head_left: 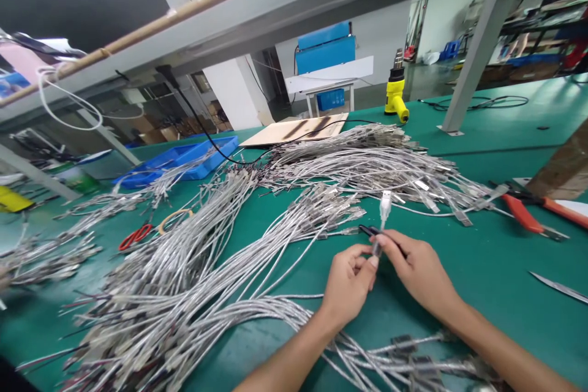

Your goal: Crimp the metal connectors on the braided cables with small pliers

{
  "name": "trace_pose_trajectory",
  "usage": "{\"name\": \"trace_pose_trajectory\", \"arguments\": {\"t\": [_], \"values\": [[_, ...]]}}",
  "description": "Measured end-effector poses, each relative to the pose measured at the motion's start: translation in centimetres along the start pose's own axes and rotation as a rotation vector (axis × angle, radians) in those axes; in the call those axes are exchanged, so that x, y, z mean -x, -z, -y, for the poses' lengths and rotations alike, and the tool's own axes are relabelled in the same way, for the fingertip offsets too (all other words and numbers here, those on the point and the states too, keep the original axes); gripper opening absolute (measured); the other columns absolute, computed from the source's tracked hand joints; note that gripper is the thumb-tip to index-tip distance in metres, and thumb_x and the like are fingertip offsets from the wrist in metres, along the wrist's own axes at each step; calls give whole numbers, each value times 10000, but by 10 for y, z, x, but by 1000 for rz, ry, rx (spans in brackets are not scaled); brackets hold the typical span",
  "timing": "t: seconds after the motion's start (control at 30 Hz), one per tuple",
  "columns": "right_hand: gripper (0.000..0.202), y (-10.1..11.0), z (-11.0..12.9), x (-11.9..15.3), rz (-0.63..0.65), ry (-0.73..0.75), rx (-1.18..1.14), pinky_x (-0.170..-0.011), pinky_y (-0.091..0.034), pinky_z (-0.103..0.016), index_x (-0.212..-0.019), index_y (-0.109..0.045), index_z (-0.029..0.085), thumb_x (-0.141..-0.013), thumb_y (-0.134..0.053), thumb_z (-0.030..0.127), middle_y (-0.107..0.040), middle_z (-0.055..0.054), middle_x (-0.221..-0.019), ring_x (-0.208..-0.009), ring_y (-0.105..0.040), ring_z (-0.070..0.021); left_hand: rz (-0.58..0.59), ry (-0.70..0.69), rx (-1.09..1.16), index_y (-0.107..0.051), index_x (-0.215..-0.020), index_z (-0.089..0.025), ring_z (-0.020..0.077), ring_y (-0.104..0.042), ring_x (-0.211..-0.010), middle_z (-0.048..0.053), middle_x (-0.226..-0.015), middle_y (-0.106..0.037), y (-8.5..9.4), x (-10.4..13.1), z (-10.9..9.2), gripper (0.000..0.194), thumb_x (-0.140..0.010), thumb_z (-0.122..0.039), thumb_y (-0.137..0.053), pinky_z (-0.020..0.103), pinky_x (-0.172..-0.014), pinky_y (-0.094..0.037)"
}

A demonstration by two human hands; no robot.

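Observation:
A USB cable (384,211) with a clear plug end stands up between my two hands, its plug pointing away from me. My left hand (351,278) is closed, pinching this cable just below a grey sleeve. Against the same cable, my right hand (416,263) is closed on a slim black tool (367,231), whose exact kind is hidden by the fingers. Just left of my hands lies a bundle of silvery cables (294,226), plug ends towards me and the right. More cables (271,312) pass under my left forearm.
Large cable piles (184,257) cover the left and middle of the green table (496,257). A blue tray (215,156), red-handled scissors (135,237) and a wooden board (294,130) lie beyond. A yellow heat gun (395,95) stands at the back; red-handled pliers (523,214) and a pointed blade (560,286) lie right.

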State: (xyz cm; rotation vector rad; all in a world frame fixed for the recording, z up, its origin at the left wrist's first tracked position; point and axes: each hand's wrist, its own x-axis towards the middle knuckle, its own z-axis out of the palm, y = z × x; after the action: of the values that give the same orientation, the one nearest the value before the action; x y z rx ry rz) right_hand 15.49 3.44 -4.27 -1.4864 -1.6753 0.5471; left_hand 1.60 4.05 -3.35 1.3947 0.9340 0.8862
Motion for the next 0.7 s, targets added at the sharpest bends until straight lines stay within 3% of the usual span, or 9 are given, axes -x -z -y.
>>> {"name": "trace_pose_trajectory", "arguments": {"t": [0.13,0.23,0.33,0.43,0.53,0.7], "values": [[456,1,-4,-3,-22,-61,-20,-546,-394,-238,-847,-654,183,-882,-322,494,-601,-13,-588,-562,-554,-173,-127,17,-26,-563,-907,-93,63,-337,-414,-64,-458,-409,-1,-3,-1,273,-778,-331,-529,188,-429,-243],[444,3,-2,-3,-69,-139,-95,-496,-358,-220,-820,-656,166,-843,-401,529,-565,3,-590,-539,-502,-150,-221,-11,-59,-561,-925,-115,74,-362,-443,-59,-489,-423,-2,-3,-1,231,-777,-288,-526,193,-447,-267],[418,7,1,-5,-93,-188,-248,-465,-318,-213,-677,-637,147,-783,-499,527,-501,17,-554,-519,-440,-129,-237,-65,-143,-574,-943,-139,76,-351,-462,-54,-517,-428,-4,1,-2,211,-792,-270,-507,200,-458,-260],[372,9,2,-8,-85,-188,-379,-445,-302,-211,-616,-617,142,-744,-561,486,-429,36,-495,-476,-388,-109,-201,-110,-206,-583,-957,-150,74,-346,-471,-51,-532,-437,-5,4,-2,212,-795,-268,-512,202,-466,-253],[344,8,0,-11,-69,-184,-431,-434,-318,-213,-684,-650,140,-757,-553,462,-400,46,-450,-445,-390,-108,-157,-68,-107,-574,-1001,-122,76,-386,-483,-34,-554,-476,-4,2,-1,282,-792,-306,-528,198,-477,-281],[314,5,-3,-9,-49,-145,-471,-589,-425,-239,-749,-682,149,-744,-585,448,-583,-12,-626,-639,-540,-169,116,38,90,-588,-1095,-86,41,-322,-402,12,-601,-540,6,-4,-1,426,-828,-398,-472,196,-419,-220]]}}
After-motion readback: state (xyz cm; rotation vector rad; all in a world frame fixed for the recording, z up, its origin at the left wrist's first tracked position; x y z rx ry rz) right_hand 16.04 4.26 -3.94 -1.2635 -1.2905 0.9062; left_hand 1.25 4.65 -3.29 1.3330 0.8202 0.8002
